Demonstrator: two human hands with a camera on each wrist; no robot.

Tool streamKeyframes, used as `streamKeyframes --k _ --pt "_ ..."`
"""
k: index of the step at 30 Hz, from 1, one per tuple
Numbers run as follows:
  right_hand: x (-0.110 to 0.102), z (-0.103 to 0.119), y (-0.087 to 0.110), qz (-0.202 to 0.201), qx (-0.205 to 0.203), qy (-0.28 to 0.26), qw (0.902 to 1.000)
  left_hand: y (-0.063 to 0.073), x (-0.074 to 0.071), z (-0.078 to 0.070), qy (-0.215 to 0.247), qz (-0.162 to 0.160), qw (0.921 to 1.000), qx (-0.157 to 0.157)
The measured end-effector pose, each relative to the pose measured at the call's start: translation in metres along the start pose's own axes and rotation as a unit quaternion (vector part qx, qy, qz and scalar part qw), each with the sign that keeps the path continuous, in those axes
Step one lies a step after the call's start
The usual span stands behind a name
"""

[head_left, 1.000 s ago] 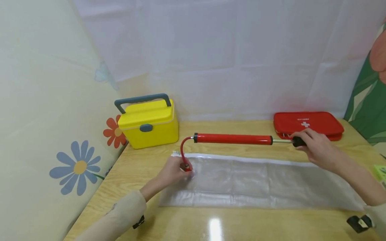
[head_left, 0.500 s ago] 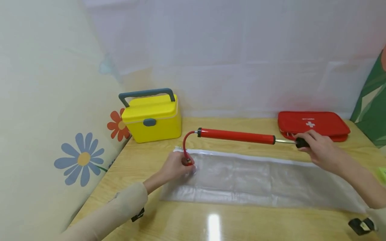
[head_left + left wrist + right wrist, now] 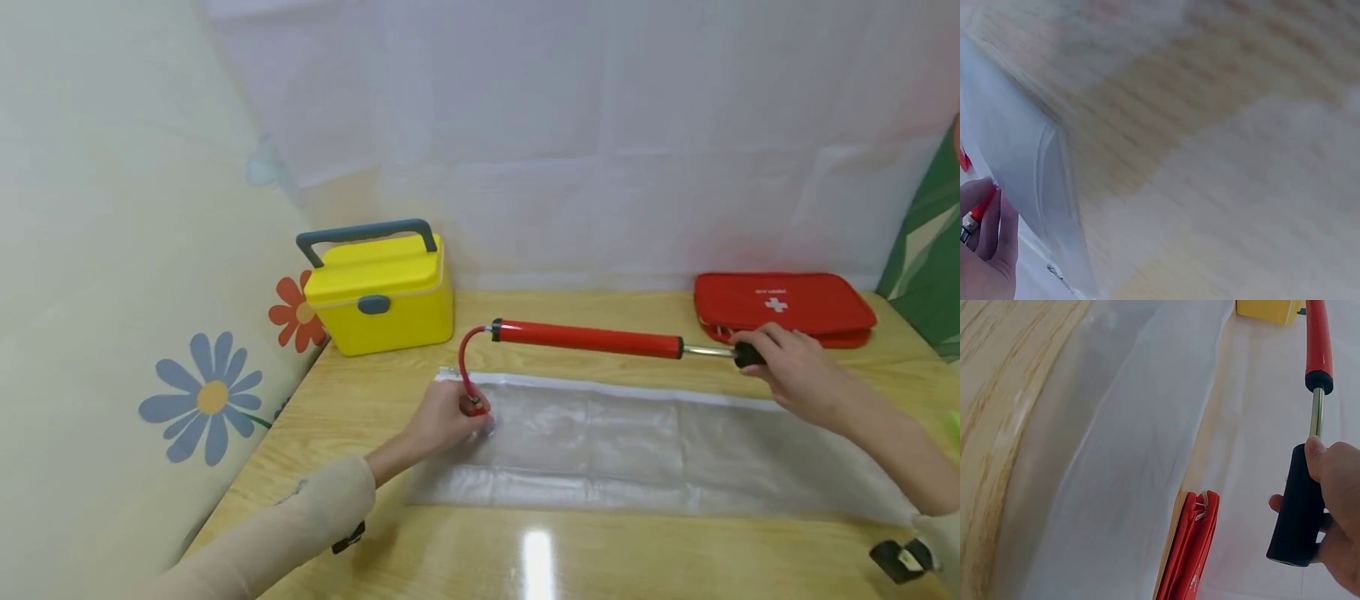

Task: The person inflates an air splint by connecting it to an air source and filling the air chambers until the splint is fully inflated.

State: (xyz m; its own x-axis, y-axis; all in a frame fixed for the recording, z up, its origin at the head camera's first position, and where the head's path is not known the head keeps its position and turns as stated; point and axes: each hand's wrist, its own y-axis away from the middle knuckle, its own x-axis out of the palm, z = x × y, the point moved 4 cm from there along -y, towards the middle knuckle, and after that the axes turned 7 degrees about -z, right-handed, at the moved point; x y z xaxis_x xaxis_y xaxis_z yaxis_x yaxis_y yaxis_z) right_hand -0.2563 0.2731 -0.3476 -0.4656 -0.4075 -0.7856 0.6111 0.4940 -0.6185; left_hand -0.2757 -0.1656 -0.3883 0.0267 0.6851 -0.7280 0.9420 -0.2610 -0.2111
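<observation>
A red hand pump (image 3: 588, 336) hangs nearly level over a flat, see-through plastic bag (image 3: 622, 442) on the table. My right hand (image 3: 806, 379) grips the pump's black handle (image 3: 1299, 506), fingers and thumb wrapped round it. A short stretch of metal rod (image 3: 708, 352) shows between handle and barrel. From the barrel's left end a red hose (image 3: 462, 358) curves down to my left hand (image 3: 446, 421). That hand pinches the hose's red end piece (image 3: 984, 203) right at a small clear valve (image 3: 491, 425) near the bag's left end.
At the back left stands a yellow box (image 3: 382, 312) with a grey carrying handle. A red first-aid pouch (image 3: 783, 308) lies at the back right, just behind my right hand. A white sheet (image 3: 555, 150) hangs behind the wooden table (image 3: 360, 400).
The head view has shifted and rolled slightly, so things sit a little higher and further right. Both hands keep their holds, and about the same length of rod shows.
</observation>
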Motion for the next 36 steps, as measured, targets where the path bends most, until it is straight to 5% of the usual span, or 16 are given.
streamKeyframes --k 5,13,17,23,28,32,36 --pt "-0.002 -0.003 0.004 -0.007 -0.006 0.000 1.0000 0.000 0.003 -0.002 -0.005 0.014 0.9999 0.009" --pt "-0.002 -0.002 0.006 -0.029 -0.035 -0.005 0.9990 0.002 0.000 0.008 -0.044 0.020 0.9979 -0.043" --pt "-0.003 -0.001 0.006 -0.037 -0.044 -0.006 0.9983 0.000 -0.001 0.010 -0.060 0.060 0.9945 -0.062" --pt "-0.007 0.005 0.004 -0.017 -0.038 -0.001 0.9991 0.001 0.001 0.013 -0.034 0.179 0.9688 -0.168" --pt "-0.012 0.006 0.003 -0.008 -0.026 0.007 0.9996 0.001 0.008 0.001 -0.043 0.260 0.9491 -0.173" --pt "-0.017 0.004 0.002 -0.016 -0.033 0.012 0.9993 -0.001 0.013 -0.008 -0.047 0.287 0.9414 -0.170" --pt "-0.021 0.003 -0.001 -0.031 -0.051 0.018 0.9981 -0.009 0.011 -0.009 -0.068 0.281 0.9383 -0.189"
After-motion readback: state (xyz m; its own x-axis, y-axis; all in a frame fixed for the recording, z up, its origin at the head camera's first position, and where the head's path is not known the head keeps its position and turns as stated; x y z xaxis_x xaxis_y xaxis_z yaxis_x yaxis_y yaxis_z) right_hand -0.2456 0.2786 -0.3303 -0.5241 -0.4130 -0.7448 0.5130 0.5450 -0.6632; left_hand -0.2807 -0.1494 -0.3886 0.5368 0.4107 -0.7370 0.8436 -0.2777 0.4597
